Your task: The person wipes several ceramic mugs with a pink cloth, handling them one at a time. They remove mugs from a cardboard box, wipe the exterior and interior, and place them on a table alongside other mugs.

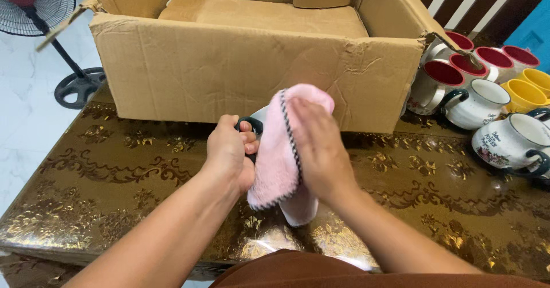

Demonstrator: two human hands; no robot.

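My left hand (229, 153) grips the dark handle of a white mug (258, 119), which is almost hidden behind a pink fluffy cloth (281, 150) with dark stitched edging. My right hand (318, 148) presses that cloth flat against the mug. Both hands are above the brown patterned table (114, 173), just in front of a large open cardboard box (252, 64).
Several mugs stand at the right: white ones with red insides (441, 73), yellow ones (524, 93), and white ones with dark handles (478, 102). A standing fan (40, 2) is on the floor at the left. Chair slats (481, 2) show at the top right.
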